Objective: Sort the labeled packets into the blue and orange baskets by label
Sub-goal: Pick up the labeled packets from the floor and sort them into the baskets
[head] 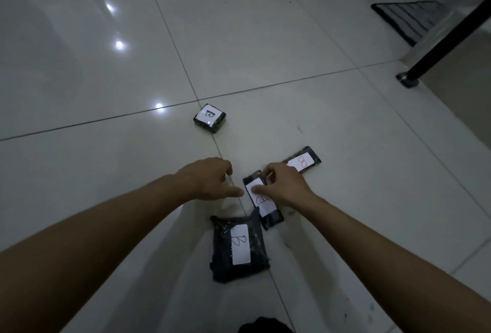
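Note:
Several black packets with white labels lie on the tiled floor. My right hand (283,185) pinches a long narrow packet (265,206) by its far end; its label carries a red letter. Just left of it, my left hand (212,179) hovers with loosely curled fingers and holds nothing. A larger packet marked B in black (239,246) lies nearest me, touching the narrow one. Another long packet with a red B (305,161) pokes out beyond my right hand. A small square packet marked B (210,118) sits farther off. No basket is in view.
A black table leg (441,40) with its foot stands at the right. A dark striped mat (409,20) lies at the far right. A dark shape (265,326) sits at the bottom edge. Glossy white tiles stretch to the left and ahead.

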Demonstrator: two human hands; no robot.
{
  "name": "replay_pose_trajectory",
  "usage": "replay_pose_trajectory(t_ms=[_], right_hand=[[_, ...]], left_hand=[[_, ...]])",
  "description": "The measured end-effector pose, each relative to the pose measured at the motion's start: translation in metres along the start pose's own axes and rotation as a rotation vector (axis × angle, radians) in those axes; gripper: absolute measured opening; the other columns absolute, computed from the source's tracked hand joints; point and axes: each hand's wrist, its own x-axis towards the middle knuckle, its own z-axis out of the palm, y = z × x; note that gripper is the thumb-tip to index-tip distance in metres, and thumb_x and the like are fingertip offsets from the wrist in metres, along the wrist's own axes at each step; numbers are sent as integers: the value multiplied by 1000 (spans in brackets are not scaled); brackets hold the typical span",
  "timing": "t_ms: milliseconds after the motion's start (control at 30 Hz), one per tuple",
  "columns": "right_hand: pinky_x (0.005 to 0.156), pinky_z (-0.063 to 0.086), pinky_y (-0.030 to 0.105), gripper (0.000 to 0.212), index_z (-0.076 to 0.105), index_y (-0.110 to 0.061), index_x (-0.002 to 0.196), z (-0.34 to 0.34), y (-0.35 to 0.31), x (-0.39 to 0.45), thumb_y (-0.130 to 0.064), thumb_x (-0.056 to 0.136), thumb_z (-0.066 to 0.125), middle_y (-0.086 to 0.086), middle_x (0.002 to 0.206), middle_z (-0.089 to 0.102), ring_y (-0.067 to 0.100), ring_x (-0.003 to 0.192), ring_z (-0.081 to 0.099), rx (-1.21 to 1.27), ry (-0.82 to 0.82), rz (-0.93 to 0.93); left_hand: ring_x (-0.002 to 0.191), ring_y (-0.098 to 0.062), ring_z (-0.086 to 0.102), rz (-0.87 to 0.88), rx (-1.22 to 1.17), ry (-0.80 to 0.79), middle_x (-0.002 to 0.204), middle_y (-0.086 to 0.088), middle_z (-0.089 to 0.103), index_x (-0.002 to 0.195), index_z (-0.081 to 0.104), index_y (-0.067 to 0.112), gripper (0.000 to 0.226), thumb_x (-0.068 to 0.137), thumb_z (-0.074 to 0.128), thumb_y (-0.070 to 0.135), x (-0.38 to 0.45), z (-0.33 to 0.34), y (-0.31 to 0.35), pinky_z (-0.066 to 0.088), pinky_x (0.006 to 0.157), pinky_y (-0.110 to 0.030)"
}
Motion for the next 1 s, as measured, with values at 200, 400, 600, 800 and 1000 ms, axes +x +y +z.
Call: replay_pose_trajectory(t_ms=[200, 400, 600, 800, 1000], right_hand=[[60, 57, 29, 20, 67, -2, 99, -24, -21, 19, -20, 91, 70, 10, 89, 70, 20, 67, 68, 758, 76, 19], [64, 54, 26, 24, 70, -11, 104, -26, -21, 19, -33, 94, 65, 3, 99, 73, 15, 72, 64, 771, 4, -17], [103, 35, 40, 68, 51, -27, 136, -34, 41, 28, -8, 72, 61, -4, 141, 47, 24, 132, 33, -156, 316, -28], [99, 38, 40, 65, 52, -28, 136, -40, 65, 33, -3, 76, 57, -3, 143, 42, 27, 125, 39, -274, 190, 6], [85, 44, 39, 44, 60, -28, 118, -42, 48, 41, -27, 75, 68, -1, 113, 57, 26, 108, 49, -211, 294, -19]], left_hand=[[99, -15, 60, -101, -588, 133, 118, -1, 62, 129, 51, 17, 54, 87, 63, 47, 7, -1, -2, 51, 81, -30], [80, -16, 67, -102, -924, 185, 95, -4, 68, 119, 61, 10, 29, 92, 63, 20, 5, -4, -5, 55, 65, -25], [85, -19, 64, -154, -833, 139, 100, -1, 64, 117, 61, 10, 28, 92, 63, 23, 7, 4, -12, 57, 66, -29], [84, -21, 63, -175, -826, 84, 103, -4, 64, 121, 60, 9, 31, 93, 62, 21, 12, 5, -8, 57, 69, -29], [81, -18, 62, -199, -831, 137, 99, -4, 64, 115, 60, 11, 23, 94, 60, 19, -4, -13, -20, 54, 57, -21]])
